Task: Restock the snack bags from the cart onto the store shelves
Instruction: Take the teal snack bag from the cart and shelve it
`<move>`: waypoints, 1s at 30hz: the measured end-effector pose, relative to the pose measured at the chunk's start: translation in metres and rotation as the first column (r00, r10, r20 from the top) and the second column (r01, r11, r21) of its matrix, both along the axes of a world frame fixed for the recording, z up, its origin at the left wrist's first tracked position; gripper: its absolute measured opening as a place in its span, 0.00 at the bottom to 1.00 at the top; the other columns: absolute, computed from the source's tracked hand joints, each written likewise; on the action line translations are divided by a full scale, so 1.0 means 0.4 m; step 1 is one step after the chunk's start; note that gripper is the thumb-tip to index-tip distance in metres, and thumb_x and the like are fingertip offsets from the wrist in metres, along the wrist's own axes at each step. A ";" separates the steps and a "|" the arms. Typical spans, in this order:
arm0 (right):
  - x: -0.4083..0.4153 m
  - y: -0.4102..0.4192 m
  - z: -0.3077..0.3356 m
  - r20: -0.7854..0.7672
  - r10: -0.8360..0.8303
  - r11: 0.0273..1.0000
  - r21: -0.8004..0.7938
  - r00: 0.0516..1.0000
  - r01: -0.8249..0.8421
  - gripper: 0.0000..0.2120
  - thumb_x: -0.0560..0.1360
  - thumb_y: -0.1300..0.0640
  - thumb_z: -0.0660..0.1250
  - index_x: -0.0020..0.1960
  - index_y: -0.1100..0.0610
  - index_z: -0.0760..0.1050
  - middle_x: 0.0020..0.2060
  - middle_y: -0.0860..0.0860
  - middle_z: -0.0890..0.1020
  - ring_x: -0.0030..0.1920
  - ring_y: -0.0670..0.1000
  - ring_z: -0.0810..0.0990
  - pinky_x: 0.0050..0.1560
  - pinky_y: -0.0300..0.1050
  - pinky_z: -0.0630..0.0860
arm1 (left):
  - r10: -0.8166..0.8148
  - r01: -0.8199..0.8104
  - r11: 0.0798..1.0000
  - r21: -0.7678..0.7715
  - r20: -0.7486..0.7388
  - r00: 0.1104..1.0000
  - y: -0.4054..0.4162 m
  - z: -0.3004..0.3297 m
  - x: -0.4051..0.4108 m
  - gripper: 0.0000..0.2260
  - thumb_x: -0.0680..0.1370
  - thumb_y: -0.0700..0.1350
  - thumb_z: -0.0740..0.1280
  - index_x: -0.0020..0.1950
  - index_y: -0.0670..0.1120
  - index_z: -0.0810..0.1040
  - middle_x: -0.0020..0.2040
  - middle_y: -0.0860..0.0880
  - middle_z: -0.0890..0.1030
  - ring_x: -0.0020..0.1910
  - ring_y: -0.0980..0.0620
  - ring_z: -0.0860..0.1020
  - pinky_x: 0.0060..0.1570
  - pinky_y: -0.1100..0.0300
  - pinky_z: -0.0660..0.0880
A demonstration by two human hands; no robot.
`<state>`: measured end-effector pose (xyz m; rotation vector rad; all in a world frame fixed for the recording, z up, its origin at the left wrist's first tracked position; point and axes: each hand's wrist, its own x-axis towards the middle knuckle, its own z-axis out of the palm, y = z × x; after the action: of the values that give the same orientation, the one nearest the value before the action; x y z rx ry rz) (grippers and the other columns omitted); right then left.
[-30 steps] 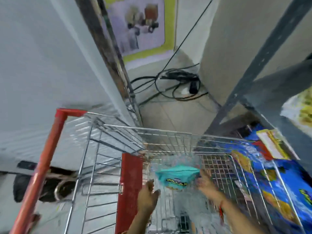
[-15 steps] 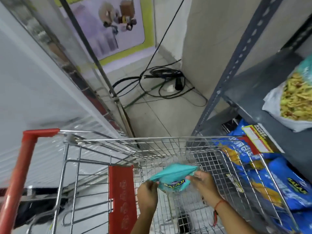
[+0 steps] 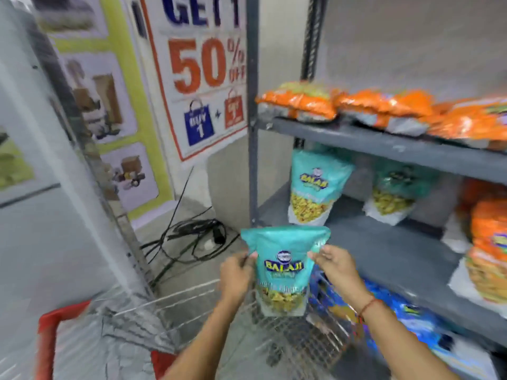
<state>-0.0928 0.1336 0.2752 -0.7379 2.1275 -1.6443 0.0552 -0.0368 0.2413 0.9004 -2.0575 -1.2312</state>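
The left hand (image 3: 236, 278) and right hand (image 3: 337, 266) each pinched a side of one teal Balaji snack bag (image 3: 284, 267), held upright above the cart (image 3: 192, 319), not yet on the middle shelf (image 3: 384, 250), where two matching bags stood near the left end.

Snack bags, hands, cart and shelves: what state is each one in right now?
Teal snack bag: upright, lifted above the cart, held by both sides.
Left hand: gripping the bag's left edge.
Right hand: gripping its right edge.
Cart: below the bag; contents blurred.
Teal bags on the middle shelf: standing upright.
Orange bags on the upper shelf: lying flat.
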 end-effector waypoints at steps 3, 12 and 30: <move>-0.011 0.082 0.188 -0.178 -0.072 0.997 -0.051 0.981 0.064 0.11 0.72 0.62 0.70 0.32 0.60 0.75 0.28 0.49 0.85 0.33 0.40 0.77 0.36 0.36 0.72 | -0.119 0.110 0.989 -0.102 -0.081 0.990 0.016 0.172 -0.068 0.19 0.73 0.56 0.63 0.34 0.41 0.77 0.27 0.47 0.76 0.29 0.55 0.69 0.33 0.55 0.67; -0.037 0.327 0.645 -0.408 -0.368 0.912 -0.332 0.835 0.240 0.28 0.65 0.42 0.68 0.38 0.70 0.70 0.33 0.72 0.75 0.35 0.51 0.70 0.37 0.52 0.67 | -0.458 0.465 0.883 -0.066 -0.334 0.823 0.157 0.688 -0.209 0.12 0.71 0.52 0.70 0.38 0.43 0.83 0.44 0.36 0.86 0.40 0.38 0.83 0.46 0.37 0.81; -0.027 0.475 0.663 -0.238 -0.424 0.874 -0.359 0.874 0.327 0.05 0.75 0.61 0.66 0.43 0.58 0.80 0.42 0.54 0.85 0.36 0.43 0.83 0.34 0.36 0.80 | -0.508 0.495 0.861 -0.120 -0.248 0.824 0.299 0.725 -0.321 0.18 0.64 0.61 0.69 0.40 0.48 0.85 0.42 0.42 0.87 0.44 0.40 0.85 0.52 0.41 0.80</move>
<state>-0.1038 0.3236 0.5403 -0.7400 2.3786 -2.2418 -0.0733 0.0827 0.5314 0.1328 -2.1488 -1.4632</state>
